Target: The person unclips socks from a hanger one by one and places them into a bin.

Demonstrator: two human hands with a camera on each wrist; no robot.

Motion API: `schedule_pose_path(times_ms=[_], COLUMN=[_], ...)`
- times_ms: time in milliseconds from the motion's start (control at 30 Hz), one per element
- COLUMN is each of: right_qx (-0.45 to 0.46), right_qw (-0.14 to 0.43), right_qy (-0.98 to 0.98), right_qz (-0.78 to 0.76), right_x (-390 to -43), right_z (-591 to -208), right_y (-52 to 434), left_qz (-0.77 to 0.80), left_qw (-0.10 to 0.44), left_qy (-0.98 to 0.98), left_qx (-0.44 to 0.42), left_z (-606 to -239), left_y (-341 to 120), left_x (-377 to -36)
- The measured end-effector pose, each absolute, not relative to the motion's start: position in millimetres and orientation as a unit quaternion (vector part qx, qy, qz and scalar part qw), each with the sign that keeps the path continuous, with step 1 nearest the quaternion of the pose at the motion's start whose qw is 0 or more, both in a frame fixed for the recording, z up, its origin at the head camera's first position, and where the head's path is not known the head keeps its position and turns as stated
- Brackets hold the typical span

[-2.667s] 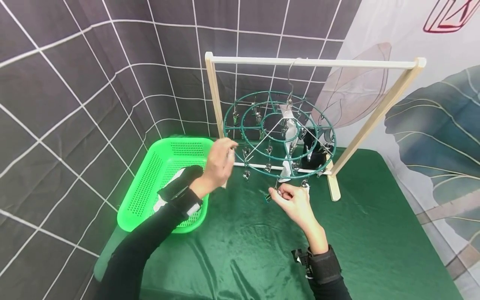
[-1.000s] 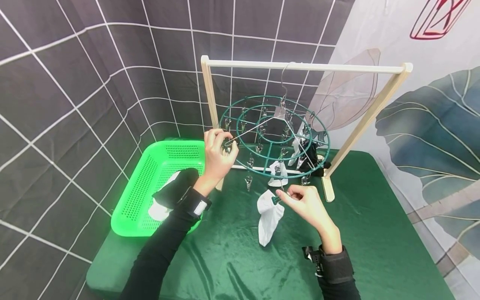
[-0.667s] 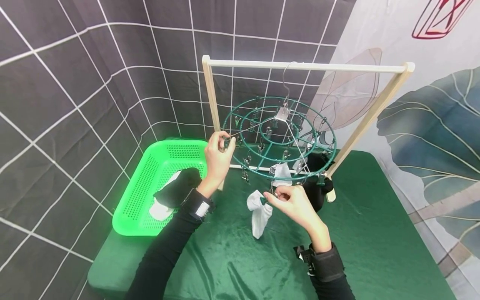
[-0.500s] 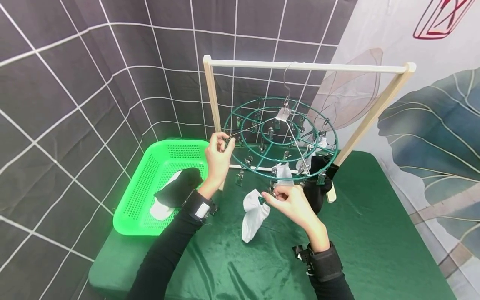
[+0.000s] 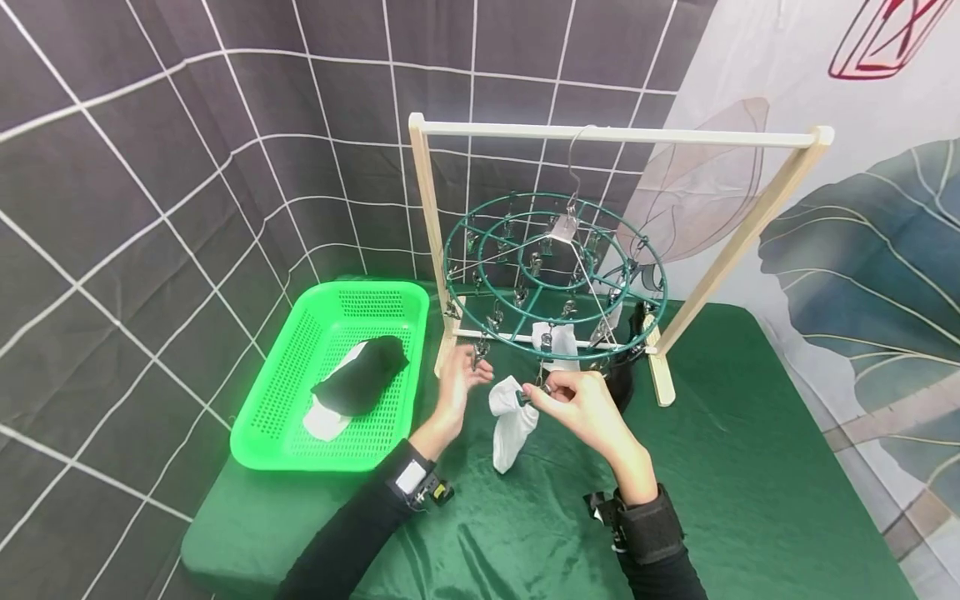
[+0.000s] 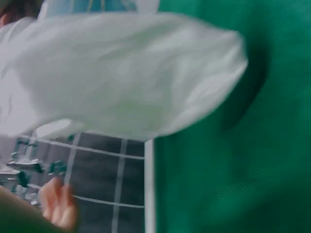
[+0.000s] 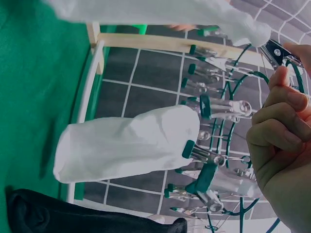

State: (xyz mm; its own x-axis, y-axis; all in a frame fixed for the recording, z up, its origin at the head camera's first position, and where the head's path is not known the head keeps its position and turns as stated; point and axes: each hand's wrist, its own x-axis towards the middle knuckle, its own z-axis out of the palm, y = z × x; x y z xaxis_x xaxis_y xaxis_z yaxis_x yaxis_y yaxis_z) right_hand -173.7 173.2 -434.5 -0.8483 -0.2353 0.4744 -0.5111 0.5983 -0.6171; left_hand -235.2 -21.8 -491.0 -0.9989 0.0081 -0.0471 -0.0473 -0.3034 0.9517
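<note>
A round green clip hanger (image 5: pixel 555 271) hangs from a wooden rack (image 5: pixel 615 133). My right hand (image 5: pixel 542 392) pinches a metal clip (image 5: pixel 529 393) at the hanger's near rim. A white sock (image 5: pixel 510 421) dangles from that clip. My left hand (image 5: pixel 474 375) hovers open just left of the sock, fingers spread. In the right wrist view my fingers (image 7: pixel 279 141) squeeze the clip (image 7: pixel 274 51); a second white sock (image 7: pixel 126 143) hangs clipped beside a black sock (image 7: pixel 73 213). The left wrist view is blurred, filled by the white sock (image 6: pixel 126 73).
A bright green basket (image 5: pixel 288 367) stands at the left on the green cloth (image 5: pixel 750 467), holding a black sock (image 5: pixel 363 375) and a white one (image 5: pixel 324 421). Another black sock (image 5: pixel 622 379) hangs behind my right hand. A checked dark backdrop rises behind.
My left hand has let go of the hanger's rim and dropped beside the hanging white sock. The hanger has turned a little. My right hand keeps its pinch on the clip.
</note>
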Motion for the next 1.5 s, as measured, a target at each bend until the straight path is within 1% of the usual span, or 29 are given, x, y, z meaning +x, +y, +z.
schedule_pose_path(times_ms=[67, 133, 167, 233, 433, 533, 767, 900, 1033, 1200, 1500], right_qx=[0.210, 0.206, 0.202, 0.191, 0.168, 0.159, 0.136, 0.153, 0.186, 0.215, 0.228], right_qw=[0.177, 0.183, 0.187, 0.194, 0.206, 0.206, 0.191, 0.193, 0.215, 0.246, 0.262], right_qy=[-0.878, -0.880, -0.881, -0.883, -0.888, -0.892, -0.898, -0.888, -0.875, -0.860, -0.855], right_qz=[0.392, 0.388, 0.384, 0.382, 0.375, 0.369, 0.371, 0.388, 0.392, 0.393, 0.384], right_x=[-174, -174, -174, -174, -173, -173, -173, -174, -175, -176, -176], right_z=[-435, -435, -436, -437, -440, -442, -444, -448, -451, -451, -451], right_y=[173, 173, 173, 174, 177, 177, 177, 176, 176, 177, 178], left_qz=[0.783, 0.764, 0.756, 0.754, 0.763, 0.759, 0.748, 0.745, 0.742, 0.740, 0.701], left_qw=[0.096, 0.153, 0.169, 0.184, 0.159, 0.152, 0.120, 0.126, 0.133, 0.123, 0.114], left_qy=[0.614, 0.625, 0.631, 0.629, 0.625, 0.632, 0.650, 0.651, 0.654, 0.658, 0.699], left_qx=[0.013, 0.038, 0.048, 0.046, 0.033, 0.042, 0.061, 0.063, 0.061, 0.066, 0.082], left_z=[-498, -502, -503, -504, -506, -508, -509, -510, -511, -510, -504], left_y=[-20, -19, -18, -17, -17, -18, -20, -21, -19, -18, -24], left_x=[-228, -222, -219, -215, -207, -204, -202, -201, -200, -199, -202])
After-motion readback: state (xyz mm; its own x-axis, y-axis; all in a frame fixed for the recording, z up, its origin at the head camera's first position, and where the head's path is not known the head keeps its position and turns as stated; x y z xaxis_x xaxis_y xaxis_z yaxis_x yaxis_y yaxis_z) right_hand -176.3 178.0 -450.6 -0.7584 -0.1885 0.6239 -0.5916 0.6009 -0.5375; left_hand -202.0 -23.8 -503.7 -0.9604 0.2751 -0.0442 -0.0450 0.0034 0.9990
